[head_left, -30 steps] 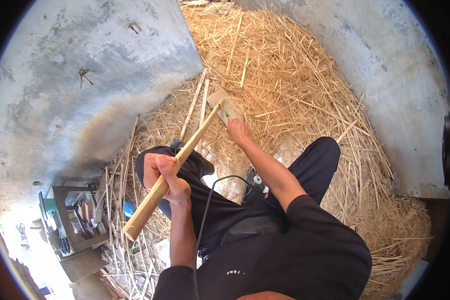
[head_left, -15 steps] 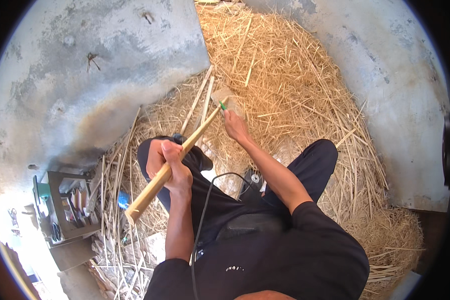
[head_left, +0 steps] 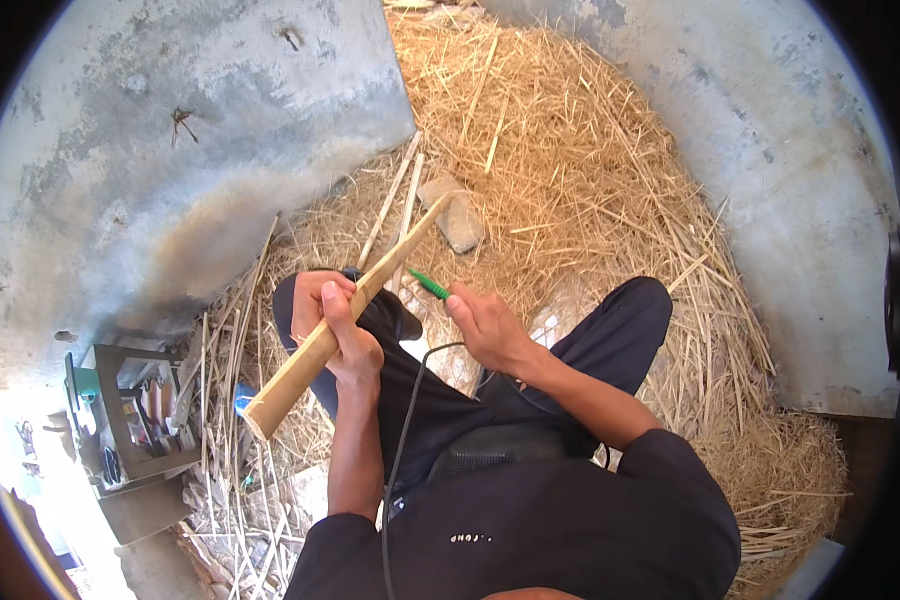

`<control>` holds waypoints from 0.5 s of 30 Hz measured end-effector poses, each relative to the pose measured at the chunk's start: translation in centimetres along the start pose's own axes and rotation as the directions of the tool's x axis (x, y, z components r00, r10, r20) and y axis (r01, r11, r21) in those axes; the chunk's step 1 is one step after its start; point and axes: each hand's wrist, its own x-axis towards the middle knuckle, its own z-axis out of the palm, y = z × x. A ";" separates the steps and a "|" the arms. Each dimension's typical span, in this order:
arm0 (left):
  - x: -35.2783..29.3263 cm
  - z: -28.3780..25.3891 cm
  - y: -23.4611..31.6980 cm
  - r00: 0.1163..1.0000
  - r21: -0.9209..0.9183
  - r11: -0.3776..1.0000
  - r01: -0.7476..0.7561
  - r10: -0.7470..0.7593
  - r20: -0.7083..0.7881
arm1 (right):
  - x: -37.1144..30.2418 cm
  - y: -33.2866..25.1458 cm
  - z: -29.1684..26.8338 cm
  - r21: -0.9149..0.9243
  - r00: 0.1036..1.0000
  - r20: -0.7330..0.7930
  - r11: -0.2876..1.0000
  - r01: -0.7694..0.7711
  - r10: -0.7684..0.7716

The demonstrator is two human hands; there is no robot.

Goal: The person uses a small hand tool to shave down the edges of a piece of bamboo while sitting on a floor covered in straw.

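**Kid:** Bamboo stick, long and pale (head_left: 355, 315), runs slanting across the middle of the picture. Who holds it?

**Helper:** The left hand (head_left: 340, 335) is wrapped tight around its middle part. The fat cut end points down to the lower left, the thin end up toward the flat grey stone (head_left: 455, 215).

**Kid:** And the other hand?

**Helper:** The right hand (head_left: 490, 330) pinches a small green-tipped tool (head_left: 428, 284). Its tip is just beside the stick.

**Kid:** How do you do it well?

**Helper:** I think: keep the stick firm, push the tip away from the fingers, and go slow.

**Kid:** What's farther off?

**Helper:** Yellow straw (head_left: 580, 170) all around, and grey concrete walls (head_left: 150, 150) at the upper left and right.
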 end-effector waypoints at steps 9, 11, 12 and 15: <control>0.0 0.2 -0.2 0.998 -0.023 0.998 -0.055 0.055 0.029 | 0.1 -0.3 -0.4 -0.009 0.999 0.033 1.000 0.029 -0.029; 0.1 0.0 -0.4 0.998 -0.044 0.997 -0.066 0.067 0.019 | 0.1 0.4 0.8 0.041 0.999 0.043 0.999 -0.027 0.025; 0.0 0.0 -0.4 0.997 -0.058 0.996 -0.072 0.073 0.015 | 0.4 2.1 1.3 -0.020 0.999 -0.003 0.999 -0.034 0.034; 0.0 0.3 0.0 0.999 -0.072 0.997 -0.026 0.027 0.020 | 2.4 3.6 0.4 -0.174 0.997 -0.056 0.983 -0.067 0.058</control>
